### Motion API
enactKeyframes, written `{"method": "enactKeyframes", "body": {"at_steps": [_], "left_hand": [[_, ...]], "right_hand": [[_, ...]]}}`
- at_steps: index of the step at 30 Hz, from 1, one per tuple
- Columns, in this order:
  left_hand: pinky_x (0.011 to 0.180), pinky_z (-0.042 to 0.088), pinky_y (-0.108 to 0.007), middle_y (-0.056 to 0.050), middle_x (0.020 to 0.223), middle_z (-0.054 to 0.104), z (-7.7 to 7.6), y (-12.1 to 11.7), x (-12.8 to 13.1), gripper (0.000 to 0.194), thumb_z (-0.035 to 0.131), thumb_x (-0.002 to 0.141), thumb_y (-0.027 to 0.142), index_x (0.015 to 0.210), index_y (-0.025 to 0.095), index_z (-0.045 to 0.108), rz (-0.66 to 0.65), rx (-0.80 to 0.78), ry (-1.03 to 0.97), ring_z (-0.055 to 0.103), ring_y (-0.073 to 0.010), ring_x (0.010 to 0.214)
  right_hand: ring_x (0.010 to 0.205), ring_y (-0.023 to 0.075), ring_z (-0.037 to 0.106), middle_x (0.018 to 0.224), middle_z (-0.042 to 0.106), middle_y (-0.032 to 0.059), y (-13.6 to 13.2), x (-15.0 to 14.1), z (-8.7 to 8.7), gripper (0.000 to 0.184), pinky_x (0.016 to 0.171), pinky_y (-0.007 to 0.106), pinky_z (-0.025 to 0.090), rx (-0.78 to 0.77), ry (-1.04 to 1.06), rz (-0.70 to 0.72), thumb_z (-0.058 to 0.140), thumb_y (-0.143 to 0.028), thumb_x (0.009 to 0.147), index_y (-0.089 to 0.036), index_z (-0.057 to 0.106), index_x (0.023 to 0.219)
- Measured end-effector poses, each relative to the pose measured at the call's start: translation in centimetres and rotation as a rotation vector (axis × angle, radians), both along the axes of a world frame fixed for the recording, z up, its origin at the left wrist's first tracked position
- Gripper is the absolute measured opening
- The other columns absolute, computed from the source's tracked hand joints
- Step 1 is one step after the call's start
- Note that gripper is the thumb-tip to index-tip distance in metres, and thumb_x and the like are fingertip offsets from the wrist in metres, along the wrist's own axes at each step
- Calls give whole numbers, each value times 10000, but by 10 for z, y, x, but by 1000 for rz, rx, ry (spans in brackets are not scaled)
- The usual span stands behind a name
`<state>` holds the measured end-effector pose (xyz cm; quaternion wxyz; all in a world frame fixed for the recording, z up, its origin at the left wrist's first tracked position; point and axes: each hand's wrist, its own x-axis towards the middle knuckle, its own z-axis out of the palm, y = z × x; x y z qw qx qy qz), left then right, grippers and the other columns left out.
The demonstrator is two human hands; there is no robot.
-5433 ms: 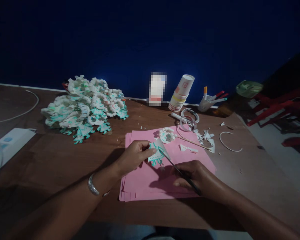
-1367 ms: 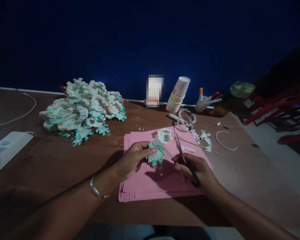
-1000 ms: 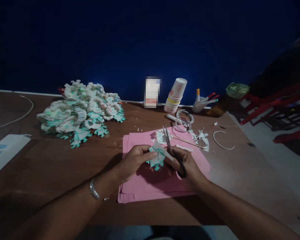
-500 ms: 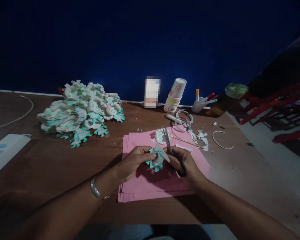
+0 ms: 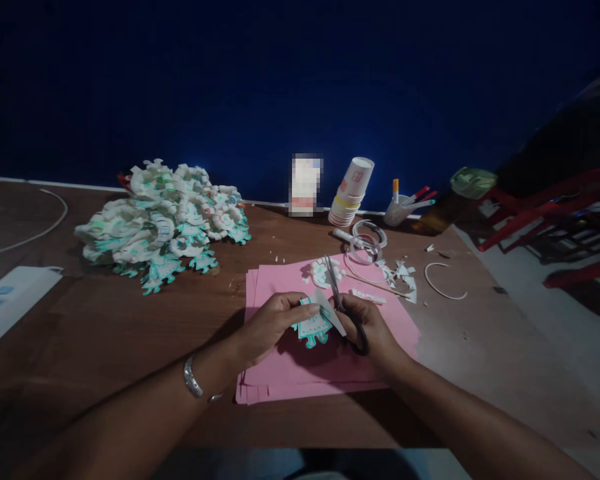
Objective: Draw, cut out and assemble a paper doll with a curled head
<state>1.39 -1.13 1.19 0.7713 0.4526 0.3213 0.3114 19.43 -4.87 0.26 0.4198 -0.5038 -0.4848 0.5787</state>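
Observation:
My left hand (image 5: 275, 323) pinches a paper cutout (image 5: 314, 328), a white dress-like figure outlined in teal with small feet at its lower edge. A plain white flap of the paper stands up toward my right hand (image 5: 367, 327). In that right hand is a pair of scissors (image 5: 334, 283) with dark handles, its blades pointing up and away from me. The fingers of the right hand are close to the flap; whether they touch it I cannot tell. Beneath both hands lies a stack of pink paper sheets (image 5: 275, 370). Just beyond the blades sits a white ruffled piece (image 5: 321, 272).
A heap of ruffled white and teal paper pieces (image 5: 160, 227) covers the back left. Stacked paper cups (image 5: 351, 190), a cup of pens (image 5: 400, 210) and tape rolls (image 5: 367, 243) stand behind the pink sheets. Paper scraps (image 5: 405, 280) lie right. A white power strip (image 5: 23, 300) is left.
The left thumb has shifted up on the cutout, showing more of its teal drawing. The white flap has swung slightly right. The scissors remain in the right hand.

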Motion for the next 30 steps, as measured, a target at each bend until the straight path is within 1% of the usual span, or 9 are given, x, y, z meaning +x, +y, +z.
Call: {"method": "enactKeyframes", "body": {"at_steps": [4,8,12,14,16,18,20,25,30], "left_hand": [[569,401,-197,-3,682,637,0,0,2,257,785,761,379,768,132,714,86,9,-10,517,-86,595],[551,400,-184,12,660,615,2,4,-2,240,755,800,357,739,138,678,218,12,-38,517,-73,581],[537,419,-192,4,712,628,4,6,-5,227,769,781,352,812,141,690,275,49,-38,526,-84,607],[534,419,-195,8,724,630,6,6,-6,236,777,769,350,861,149,696,274,51,-21,523,-84,599],[516,393,-185,18,709,621,7,4,-5,225,782,763,337,858,155,688,285,47,20,500,-72,571],[500,364,-178,26,686,604,7,3,-4,201,777,767,318,834,158,674,294,57,63,470,-64,548],[520,369,-181,27,680,593,4,1,-3,189,760,783,315,811,159,658,287,84,94,464,-69,559],[602,391,-210,9,705,585,-5,0,-2,251,736,805,372,771,152,620,247,134,125,494,-98,641],[581,358,-206,46,625,485,1,0,-4,275,737,794,358,695,164,569,317,161,125,415,-82,588]], "right_hand": [[381,74,440,481,515,-55,-1,1,8,394,371,170,324,42,-77,-19,701,-531,816,-178,542,742],[420,85,458,532,504,-54,-2,20,9,381,411,187,344,86,-149,-43,654,-534,862,-186,531,767],[538,122,486,619,530,-31,-11,42,5,341,488,220,366,209,-427,-114,734,-484,810,-171,621,886],[580,129,476,651,542,-18,-21,47,2,311,520,227,365,225,-533,-16,735,-457,816,-164,648,868],[592,129,460,669,554,-11,-34,45,0,277,534,230,362,209,-568,107,718,-427,837,-158,650,842],[596,125,442,675,555,-11,-43,39,-1,253,540,230,351,202,-576,177,710,-399,849,-153,648,844],[600,120,419,671,532,-17,-47,32,-2,245,543,227,334,192,-557,206,701,-384,860,-149,641,835],[615,102,384,677,487,-33,-39,21,2,273,550,213,318,120,-405,225,693,-396,877,-142,619,809],[625,104,405,691,509,-21,-39,21,3,287,558,213,333,70,-356,250,706,-393,864,-136,604,789]]}}
